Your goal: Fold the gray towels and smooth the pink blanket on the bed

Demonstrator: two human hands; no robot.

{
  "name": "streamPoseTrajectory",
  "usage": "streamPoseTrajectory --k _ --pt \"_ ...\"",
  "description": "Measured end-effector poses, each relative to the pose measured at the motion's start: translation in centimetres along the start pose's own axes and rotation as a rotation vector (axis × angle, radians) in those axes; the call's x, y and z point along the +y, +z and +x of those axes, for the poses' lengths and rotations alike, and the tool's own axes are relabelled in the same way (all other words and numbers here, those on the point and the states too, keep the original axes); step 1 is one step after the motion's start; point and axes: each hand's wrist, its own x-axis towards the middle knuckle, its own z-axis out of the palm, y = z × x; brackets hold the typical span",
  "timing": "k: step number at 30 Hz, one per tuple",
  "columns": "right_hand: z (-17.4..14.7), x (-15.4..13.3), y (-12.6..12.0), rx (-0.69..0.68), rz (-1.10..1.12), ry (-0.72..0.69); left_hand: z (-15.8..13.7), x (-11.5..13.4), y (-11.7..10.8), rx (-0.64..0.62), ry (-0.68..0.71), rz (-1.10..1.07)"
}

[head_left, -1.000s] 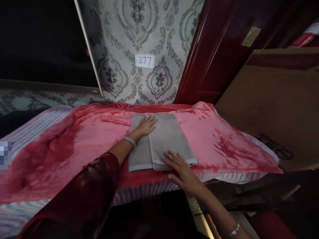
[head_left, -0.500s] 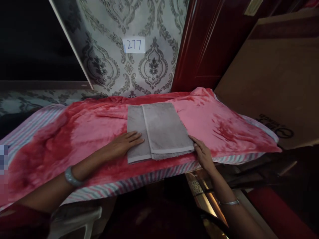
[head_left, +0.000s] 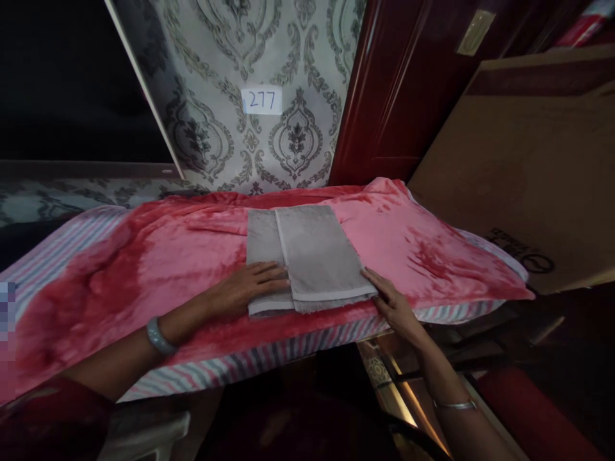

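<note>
A grey towel (head_left: 321, 250) lies on the pink and red plush blanket (head_left: 394, 237), its right part folded over so that a narrower single strip shows on the left. My left hand (head_left: 250, 285) rests flat on that left strip, fingers stretched out towards the folded edge. At the towel's front right corner is my right hand (head_left: 391, 301), its fingers extended and touching the side edge. Neither hand grips the cloth. The thumb of my left hand is not clearly seen.
A striped sheet (head_left: 192, 378) hangs below the blanket along the front edge. Behind stand a patterned wall with a paper label (head_left: 262, 100), a dark screen (head_left: 72, 83) and a red door (head_left: 384, 96). A large cardboard box (head_left: 523, 166) leans at the right.
My left hand has slid a little to the right across the towel, its fingertips now at the fold's edge. My right hand stays at the corner. The view has tilted slightly.
</note>
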Motion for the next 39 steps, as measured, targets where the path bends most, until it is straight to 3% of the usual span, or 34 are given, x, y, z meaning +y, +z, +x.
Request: streamPoseTrajectory --k 6,11,15,18,21,25,28,34,39 --pt "-0.4 -0.3 0.7 0.045 -0.148 -0.058 0.7 -1.7 1.0 0.11 0.136 -0.121" --pt "-0.2 -6.4 3.9 0.005 -0.406 -0.174 1.0 -2.0 0.9 0.161 0.119 -0.207" --pt "1.6 -11.7 8.1 -0.085 -0.419 -0.198 1.7 -1.0 -0.4 0.204 0.099 -0.249" --pt "3.2 -13.0 10.7 -0.058 -0.403 -0.169 2.4 0.2 -1.4 0.184 0.056 -0.233" --pt "4.4 -12.8 11.6 -0.004 -0.365 -0.182 2.7 1.2 -1.9 0.189 -0.003 -0.2" --pt "5.5 -12.6 10.0 0.039 -0.268 -0.224 1.6 1.2 -1.3 0.237 -0.051 -0.062" --pt "6.0 -13.0 7.8 0.064 -0.172 -0.222 -0.1 -0.2 -0.3 0.301 -0.129 0.104" --pt "5.8 -13.9 2.6 0.077 -0.03 -0.171 -2.8 -5.5 1.8 0.422 -0.48 0.215" --pt "4.2 -14.7 -2.4 0.089 0.036 -0.114 -2.4 -9.4 2.5 0.426 -0.6 0.121"
